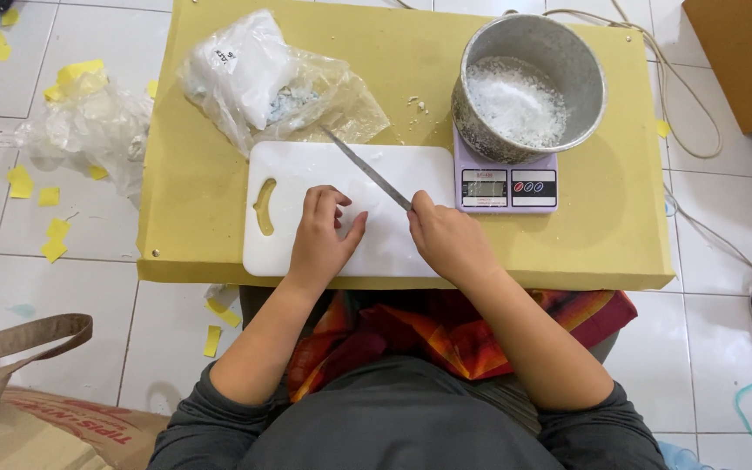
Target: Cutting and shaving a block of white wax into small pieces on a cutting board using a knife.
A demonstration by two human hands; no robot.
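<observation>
knife (367, 168): your right hand (448, 237) grips its handle, blade pointing to 10 o'clock over the cutting board (398, 252); thin, stiff, light.
left hand (319, 233): fingers curled, pressing something hidden on the board.
hold: by the handle only.

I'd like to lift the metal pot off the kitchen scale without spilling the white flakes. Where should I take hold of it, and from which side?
Judging by its shape, grip the metal pot by its rim, one hand on each side, coming from above. No handle shows, and the top is open with white flakes inside, so lifting it level seems safest. It sits on the small scale, clear of the knife.
</observation>
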